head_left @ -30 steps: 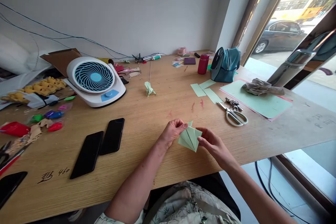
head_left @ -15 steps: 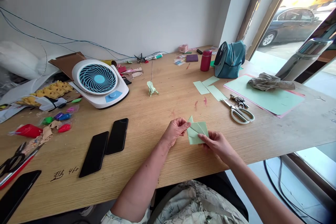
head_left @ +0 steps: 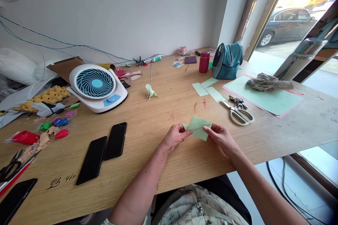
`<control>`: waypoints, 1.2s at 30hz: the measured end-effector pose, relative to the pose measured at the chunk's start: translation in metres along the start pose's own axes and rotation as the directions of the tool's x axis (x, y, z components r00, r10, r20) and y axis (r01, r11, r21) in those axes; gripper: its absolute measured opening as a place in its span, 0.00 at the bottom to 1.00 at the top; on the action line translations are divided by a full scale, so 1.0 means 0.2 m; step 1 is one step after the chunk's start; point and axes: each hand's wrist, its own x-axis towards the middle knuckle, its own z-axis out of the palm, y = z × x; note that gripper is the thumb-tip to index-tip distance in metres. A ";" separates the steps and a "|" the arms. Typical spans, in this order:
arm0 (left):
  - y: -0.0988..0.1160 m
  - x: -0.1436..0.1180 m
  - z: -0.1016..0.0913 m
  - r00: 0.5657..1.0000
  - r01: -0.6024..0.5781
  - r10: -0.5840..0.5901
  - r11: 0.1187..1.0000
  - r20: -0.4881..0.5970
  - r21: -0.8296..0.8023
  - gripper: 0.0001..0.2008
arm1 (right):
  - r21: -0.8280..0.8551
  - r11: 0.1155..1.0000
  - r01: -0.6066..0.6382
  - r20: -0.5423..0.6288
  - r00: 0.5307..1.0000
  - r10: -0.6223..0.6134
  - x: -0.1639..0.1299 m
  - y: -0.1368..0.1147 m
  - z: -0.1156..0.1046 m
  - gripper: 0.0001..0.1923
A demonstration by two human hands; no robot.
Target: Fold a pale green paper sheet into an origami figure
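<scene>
The person held a folded piece of pale green paper (head_left: 198, 127) low over the near part of the wooden table (head_left: 158, 123), between both hands. The left hand (head_left: 175, 136) pinched the paper's left corner between thumb and fingertips; the right hand (head_left: 221, 137) was closed on its right edge in the same way. The paper already carried several folds: it showed as a flat, pointed shape with a crease running across it, so the work looked partly done, with an unfinished model and more folds probably left to make. A small finished-looking green paper figure (head_left: 150, 91) stood farther back on the table, well apart from the hands.

To the right lay three cut strips of green paper (head_left: 208, 89), white-handled scissors (head_left: 237, 114) with a bunch of keys (head_left: 237, 101) just beside them, and a large green sheet (head_left: 264, 98) over a pink one, with a crumpled cloth (head_left: 268, 82) on it. A teal bag (head_left: 227, 60) and a red bottle (head_left: 204, 62) stood behind. A white desk fan (head_left: 98, 87) sat to the left, and two dark phones (head_left: 104, 151) lay side by side nearer the person.

The only legible writing was a hand-inked mark (head_left: 61, 180) on the tabletop near the front edge: a character that could not be made out, then "460". No brand was readable on the fan, bottle or phones.
</scene>
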 end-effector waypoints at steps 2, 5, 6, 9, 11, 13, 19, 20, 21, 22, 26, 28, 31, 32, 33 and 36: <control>-0.01 0.01 0.02 0.997 -0.019 0.017 1.000 -0.071 -0.024 0.27 | 0.002 1.000 0.021 0.010 1.000 -0.021 0.00 0.00 0.03 0.22; -0.03 0.00 0.06 0.995 -0.027 0.022 0.999 -0.098 -0.047 0.27 | -0.030 1.000 0.002 0.007 1.000 -0.002 0.00 -0.01 0.06 0.24; -0.03 0.00 0.07 0.996 -0.021 0.017 0.999 -0.090 -0.049 0.27 | -0.041 0.999 -0.011 -0.007 1.000 0.011 0.00 -0.01 0.07 0.25; -0.03 -0.01 0.07 0.998 0.016 -0.017 0.999 -0.053 -0.029 0.26 | -0.069 0.997 -0.026 -0.038 0.999 0.023 0.00 -0.01 0.08 0.27; -0.03 -0.01 0.06 0.999 0.027 -0.027 1.000 -0.040 -0.005 0.26 | -0.096 0.995 -0.025 -0.035 0.999 0.022 0.00 -0.01 0.08 0.27; -0.02 -0.01 0.05 0.999 0.027 -0.027 1.000 -0.033 0.016 0.26 | -0.137 0.990 -0.031 -0.033 0.999 0.026 -0.01 -0.01 0.08 0.27; -0.02 -0.01 0.03 0.999 0.051 -0.051 0.997 -0.008 0.054 0.26 | -0.176 0.984 -0.031 -0.026 0.999 0.027 -0.01 0.02 0.06 0.25; -0.03 -0.01 0.03 0.999 0.051 -0.050 0.997 -0.012 0.058 0.26 | -0.173 0.984 -0.031 -0.028 0.999 0.026 -0.01 0.03 0.06 0.25; -0.03 -0.01 0.03 0.999 0.047 -0.046 0.997 -0.019 0.063 0.26 | -0.167 0.985 -0.032 -0.029 0.999 0.027 -0.01 0.03 0.06 0.24; -0.03 -0.01 0.03 0.999 0.040 -0.038 0.997 -0.027 0.069 0.25 | -0.154 0.988 -0.033 -0.028 0.999 0.029 0.00 0.03 0.06 0.24; -0.02 -0.01 0.04 1.000 0.008 -0.007 0.996 -0.019 0.092 0.23 | -0.007 1.000 -0.027 -0.006 1.000 0.027 0.00 0.02 0.06 0.22; -0.01 -0.02 0.04 1.000 0.011 -0.012 0.994 0.005 0.107 0.23 | 0.073 0.997 -0.023 -0.075 0.997 0.028 0.00 0.02 0.04 0.22; -0.01 -0.01 0.03 0.999 0.039 -0.042 0.992 0.025 0.117 0.22 | 0.130 0.991 0.015 -0.259 0.966 0.019 0.01 0.04 0.00 0.23; -0.02 -0.01 0.02 0.998 0.051 -0.054 0.993 0.026 0.110 0.22 | 0.141 0.989 0.038 -0.312 0.950 0.008 0.01 0.04 -0.01 0.22; -0.02 0.00 0.02 0.998 0.060 -0.062 0.993 0.021 0.098 0.22 | 0.151 0.987 0.057 -0.347 0.938 -0.001 0.01 0.04 -0.02 0.21; -0.04 0.01 0.01 0.998 0.054 -0.053 0.997 -0.027 0.046 0.22 | 0.134 0.988 0.078 -0.345 0.938 -0.028 0.00 0.01 -0.03 0.20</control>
